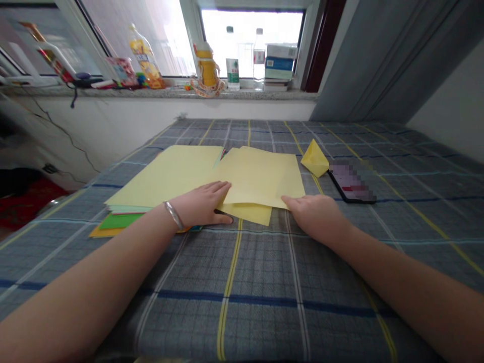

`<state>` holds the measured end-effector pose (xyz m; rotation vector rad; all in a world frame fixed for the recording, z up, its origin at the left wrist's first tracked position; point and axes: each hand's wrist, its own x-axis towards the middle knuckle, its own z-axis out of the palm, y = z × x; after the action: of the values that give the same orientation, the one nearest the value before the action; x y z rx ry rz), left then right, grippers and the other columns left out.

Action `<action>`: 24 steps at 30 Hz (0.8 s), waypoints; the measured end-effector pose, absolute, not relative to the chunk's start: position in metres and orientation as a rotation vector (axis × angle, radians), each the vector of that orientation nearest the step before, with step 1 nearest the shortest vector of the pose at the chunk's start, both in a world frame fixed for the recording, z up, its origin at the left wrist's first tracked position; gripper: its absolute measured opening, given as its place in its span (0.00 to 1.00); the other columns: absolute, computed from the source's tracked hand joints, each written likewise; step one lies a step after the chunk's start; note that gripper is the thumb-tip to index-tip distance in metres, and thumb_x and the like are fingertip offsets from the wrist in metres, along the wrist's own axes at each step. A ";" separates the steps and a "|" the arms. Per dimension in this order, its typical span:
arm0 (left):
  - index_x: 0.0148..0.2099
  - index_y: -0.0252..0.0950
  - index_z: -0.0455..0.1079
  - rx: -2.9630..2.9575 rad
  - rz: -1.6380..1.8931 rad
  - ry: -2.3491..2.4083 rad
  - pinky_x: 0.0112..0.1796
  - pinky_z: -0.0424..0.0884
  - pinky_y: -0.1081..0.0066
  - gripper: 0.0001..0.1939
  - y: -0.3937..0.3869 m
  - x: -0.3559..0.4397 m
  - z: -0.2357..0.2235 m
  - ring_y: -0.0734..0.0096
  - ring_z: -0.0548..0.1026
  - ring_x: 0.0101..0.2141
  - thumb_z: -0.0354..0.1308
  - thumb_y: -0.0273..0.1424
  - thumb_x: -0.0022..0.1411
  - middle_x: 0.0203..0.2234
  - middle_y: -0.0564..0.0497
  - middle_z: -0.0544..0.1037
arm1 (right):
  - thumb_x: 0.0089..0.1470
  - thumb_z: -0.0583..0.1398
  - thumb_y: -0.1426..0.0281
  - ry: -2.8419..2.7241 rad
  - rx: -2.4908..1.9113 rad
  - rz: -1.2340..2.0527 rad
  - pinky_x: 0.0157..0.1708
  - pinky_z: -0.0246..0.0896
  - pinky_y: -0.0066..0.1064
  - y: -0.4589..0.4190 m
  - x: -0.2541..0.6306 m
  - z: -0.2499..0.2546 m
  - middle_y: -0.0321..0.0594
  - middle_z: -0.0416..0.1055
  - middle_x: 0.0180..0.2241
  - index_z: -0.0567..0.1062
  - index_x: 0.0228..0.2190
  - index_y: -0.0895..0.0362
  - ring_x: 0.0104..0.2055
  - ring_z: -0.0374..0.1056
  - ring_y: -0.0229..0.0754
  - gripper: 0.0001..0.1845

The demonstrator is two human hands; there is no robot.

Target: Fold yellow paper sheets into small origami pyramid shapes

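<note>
A pale yellow sheet of paper (260, 179) lies in the middle, overlapping another yellow sheet (253, 214) that shows below its near edge. My right hand (317, 217) pinches the near right corner of the upper sheet. At that sheet's left edge, my left hand (200, 204) rests with its fingers stretched out and thumb apart, wearing a silver bangle (174, 216). Beneath and beside the left hand is a stack of coloured paper (162, 171), pale yellow on top, with green and orange sheets sticking out at the near side.
A folded yellow paper shape (314, 159) sits at the right, touching or close to a phone (350, 184). A plaid cloth (264, 282) covers the surface. Along the windowsill stand a juice bottle (145, 58), a yellow flask (207, 68), clear bottles (258, 60) and boxes (280, 65).
</note>
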<state>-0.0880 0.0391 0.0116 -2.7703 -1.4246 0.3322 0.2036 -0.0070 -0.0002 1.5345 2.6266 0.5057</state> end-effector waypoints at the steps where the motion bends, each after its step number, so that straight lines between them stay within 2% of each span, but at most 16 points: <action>1: 0.67 0.27 0.50 -2.759 0.317 -1.405 0.62 0.51 0.63 0.43 0.039 -0.090 0.011 0.54 0.54 0.64 0.50 0.53 0.60 0.65 0.35 0.53 | 0.60 0.49 0.73 2.600 1.565 0.521 0.22 0.48 0.33 -0.008 0.205 0.001 0.44 0.79 0.34 0.73 0.44 0.54 0.31 0.74 0.47 0.16; 5: 0.64 0.32 0.57 -2.755 0.205 -1.266 0.60 0.56 0.63 0.29 0.041 -0.089 0.009 0.58 0.62 0.60 0.50 0.41 0.65 0.61 0.40 0.63 | 0.58 0.49 0.73 2.557 1.590 0.535 0.19 0.41 0.32 -0.011 0.208 0.005 0.43 0.76 0.25 0.74 0.33 0.55 0.26 0.73 0.47 0.13; 8: 0.62 0.37 0.60 -2.772 0.149 -1.149 0.57 0.62 0.64 0.23 0.041 -0.085 0.007 0.61 0.66 0.57 0.47 0.36 0.67 0.58 0.44 0.67 | 0.57 0.49 0.74 2.553 1.577 0.528 0.19 0.40 0.32 -0.013 0.207 0.006 0.44 0.75 0.24 0.74 0.33 0.55 0.25 0.72 0.46 0.13; 16: 0.63 0.36 0.57 -2.630 0.250 -1.073 0.45 0.71 0.67 0.23 0.040 -0.069 0.000 0.63 0.72 0.52 0.42 0.22 0.68 0.57 0.41 0.68 | 0.60 0.48 0.68 2.464 1.783 0.520 0.20 0.47 0.30 -0.012 0.207 0.007 0.43 0.77 0.25 0.73 0.48 0.51 0.26 0.73 0.47 0.20; 20: 0.60 0.35 0.62 -2.551 0.199 -1.124 0.43 0.72 0.65 0.20 0.036 -0.062 0.000 0.62 0.72 0.51 0.44 0.23 0.68 0.54 0.43 0.72 | 0.60 0.47 0.67 2.462 1.804 0.525 0.19 0.47 0.31 -0.010 0.209 0.006 0.42 0.77 0.25 0.73 0.48 0.49 0.26 0.73 0.48 0.20; 24: 0.58 0.33 0.64 -2.411 0.189 -1.190 0.48 0.68 0.59 0.19 0.027 -0.059 0.013 0.58 0.68 0.55 0.43 0.23 0.68 0.56 0.41 0.69 | 0.60 0.48 0.68 2.466 1.774 0.502 0.19 0.47 0.31 -0.009 0.210 0.007 0.42 0.77 0.25 0.75 0.45 0.50 0.26 0.74 0.49 0.18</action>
<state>-0.0591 0.0266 0.0132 -2.4114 -1.1899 0.1891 0.2101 -0.0091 0.0069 1.7744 2.4655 0.5023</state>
